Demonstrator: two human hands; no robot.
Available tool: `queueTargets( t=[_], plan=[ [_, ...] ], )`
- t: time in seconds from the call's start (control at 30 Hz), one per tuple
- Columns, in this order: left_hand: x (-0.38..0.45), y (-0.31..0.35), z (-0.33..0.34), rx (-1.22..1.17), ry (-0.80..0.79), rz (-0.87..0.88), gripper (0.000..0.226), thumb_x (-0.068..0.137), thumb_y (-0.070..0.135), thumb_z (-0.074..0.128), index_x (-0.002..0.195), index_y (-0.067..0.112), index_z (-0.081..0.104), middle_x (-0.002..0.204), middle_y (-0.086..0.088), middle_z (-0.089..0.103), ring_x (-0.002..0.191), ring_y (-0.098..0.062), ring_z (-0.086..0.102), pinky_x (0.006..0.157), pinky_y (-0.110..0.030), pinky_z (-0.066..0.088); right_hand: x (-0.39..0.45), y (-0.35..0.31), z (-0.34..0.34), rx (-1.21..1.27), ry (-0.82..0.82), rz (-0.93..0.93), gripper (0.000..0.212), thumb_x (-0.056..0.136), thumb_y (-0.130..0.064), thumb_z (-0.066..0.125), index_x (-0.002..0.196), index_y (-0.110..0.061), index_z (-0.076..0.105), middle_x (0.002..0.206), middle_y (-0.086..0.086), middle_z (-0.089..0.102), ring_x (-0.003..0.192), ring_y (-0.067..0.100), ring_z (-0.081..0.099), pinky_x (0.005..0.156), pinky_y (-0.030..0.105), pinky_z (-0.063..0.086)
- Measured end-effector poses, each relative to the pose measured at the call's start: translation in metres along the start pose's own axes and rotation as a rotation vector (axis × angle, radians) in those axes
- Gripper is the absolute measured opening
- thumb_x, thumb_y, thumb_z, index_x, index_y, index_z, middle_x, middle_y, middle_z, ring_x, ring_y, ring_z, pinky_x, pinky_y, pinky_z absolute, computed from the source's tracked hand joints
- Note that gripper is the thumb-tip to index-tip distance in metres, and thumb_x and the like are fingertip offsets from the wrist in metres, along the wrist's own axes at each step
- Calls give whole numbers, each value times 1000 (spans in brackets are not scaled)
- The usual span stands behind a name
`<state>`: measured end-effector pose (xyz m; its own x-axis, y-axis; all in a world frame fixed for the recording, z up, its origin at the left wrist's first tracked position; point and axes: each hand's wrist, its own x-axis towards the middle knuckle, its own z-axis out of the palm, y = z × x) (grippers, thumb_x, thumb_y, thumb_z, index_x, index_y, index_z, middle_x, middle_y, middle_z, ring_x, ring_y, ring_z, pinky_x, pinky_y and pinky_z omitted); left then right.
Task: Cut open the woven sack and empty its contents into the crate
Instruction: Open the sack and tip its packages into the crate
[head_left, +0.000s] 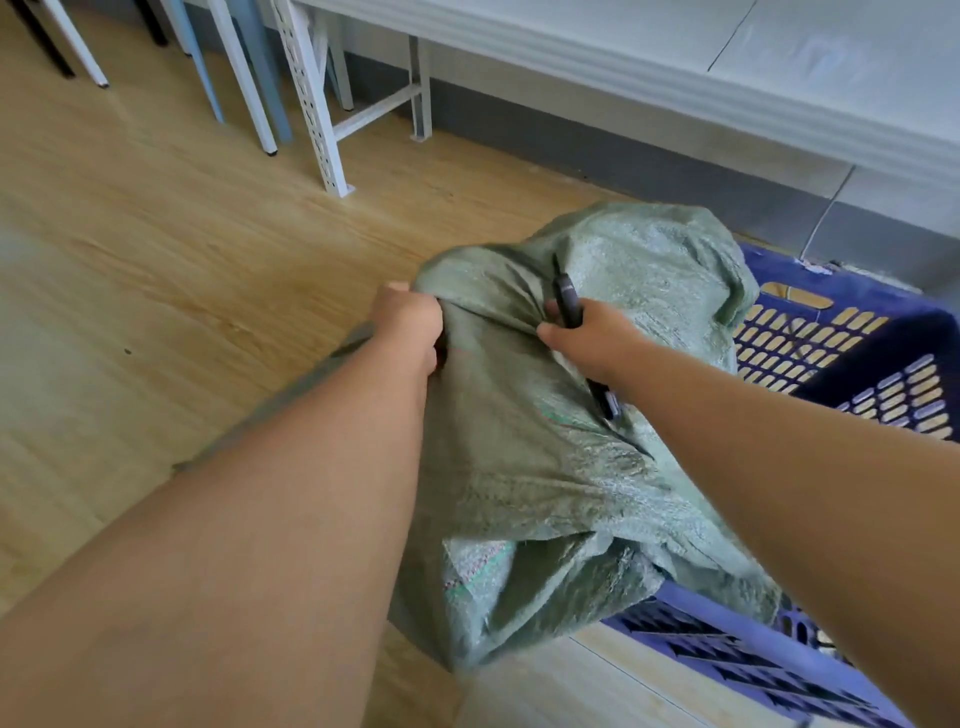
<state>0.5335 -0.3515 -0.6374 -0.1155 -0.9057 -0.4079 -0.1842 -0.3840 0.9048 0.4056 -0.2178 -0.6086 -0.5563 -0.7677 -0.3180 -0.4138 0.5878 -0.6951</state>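
Note:
A green woven sack (530, 457) lies draped over the left edge of a blue perforated crate (841, 364), with its far end inside the crate. My left hand (410, 325) grips a bunched fold at the sack's left side. My right hand (597, 335) clutches the sack's fabric together with a dark utility knife (569, 304) that points away from me. The sack's contents are hidden by the fabric. Part of the crate's inside shows at the right, through the holes.
Light wooden floor (156, 260) spreads to the left. White and blue metal table legs (311, 104) stand at the back left. A grey baseboard and white wall (675, 78) run behind the crate. A thin cable (826, 218) hangs down the wall.

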Motion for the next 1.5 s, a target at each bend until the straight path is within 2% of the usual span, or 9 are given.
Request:
queueTargets(
  t=[0.1, 0.2, 0.4, 0.57, 0.73, 0.83, 0.9, 1.0, 1.5],
  plan=[
    [-8, 44, 21, -97, -58, 262, 19, 86, 9, 54, 102, 16, 61, 98, -4, 66, 85, -22, 62, 73, -33, 52, 8, -10, -11, 231, 133, -90, 40, 93, -27, 60, 133, -23, 56, 111, -1, 63, 95, 14, 56, 80, 21, 41],
    [-22, 60, 36, 305, -203, 549, 6, 90, 19, 57, 94, 24, 55, 92, 5, 60, 82, -15, 56, 66, -26, 42, 15, -10, -26, 451, 250, -40, 35, 93, -23, 60, 128, -23, 60, 102, -4, 64, 93, 14, 61, 84, 25, 50],
    [-29, 16, 35, 660, -205, 488, 7, 91, 25, 59, 91, 19, 56, 99, -8, 65, 97, -30, 60, 72, -30, 39, 16, 12, -43, 130, 686, 121, 18, 96, -32, 47, 107, -19, 55, 94, 4, 61, 71, 21, 55, 63, 31, 39],
    [-46, 2, 42, 631, -373, 563, 15, 88, 24, 65, 81, 23, 52, 86, 0, 58, 83, -20, 55, 65, -27, 35, 23, -24, -32, 146, 385, 5, 42, 77, -56, 70, 100, -22, 63, 89, 2, 71, 80, 24, 70, 73, 38, 57],
    [-49, 38, 22, 612, -664, 342, 22, 90, 8, 62, 110, 15, 67, 106, -1, 66, 99, -13, 58, 78, -20, 41, 31, -31, -31, -106, 326, 119, 26, 82, -23, 69, 104, -10, 67, 74, 3, 58, 66, 19, 58, 53, 25, 42],
    [-17, 58, -3, 700, -320, 223, 22, 94, 8, 48, 104, 11, 68, 107, -5, 67, 101, -22, 64, 79, -29, 47, 36, -19, -34, 25, 441, 56, 25, 87, -17, 59, 112, -13, 62, 79, 2, 55, 57, 8, 46, 41, 21, 31],
    [5, 67, -17, 1300, -67, 225, 27, 95, 11, 45, 113, 1, 63, 121, -16, 62, 111, -33, 59, 81, -34, 46, 36, -14, -33, 52, 489, 25, 24, 90, -19, 56, 113, -15, 59, 75, -3, 50, 58, 6, 44, 43, 22, 30],
    [23, 51, -20, 1731, -219, 145, 45, 104, 24, 32, 135, -6, 46, 147, -21, 40, 133, -34, 41, 104, -37, 35, 33, -9, -32, 62, 511, 23, 17, 93, -22, 53, 109, -16, 57, 72, -7, 46, 60, 8, 46, 47, 24, 32],
    [-60, 119, 14, 1297, 39, 197, 29, 88, 9, 52, 114, 2, 63, 121, -21, 62, 113, -37, 58, 88, -38, 48, -25, 0, -129, 23, 488, 376, 24, 95, -27, 53, 113, -12, 58, 86, 3, 53, 77, 24, 49, 64, 32, 37]
  ],
)
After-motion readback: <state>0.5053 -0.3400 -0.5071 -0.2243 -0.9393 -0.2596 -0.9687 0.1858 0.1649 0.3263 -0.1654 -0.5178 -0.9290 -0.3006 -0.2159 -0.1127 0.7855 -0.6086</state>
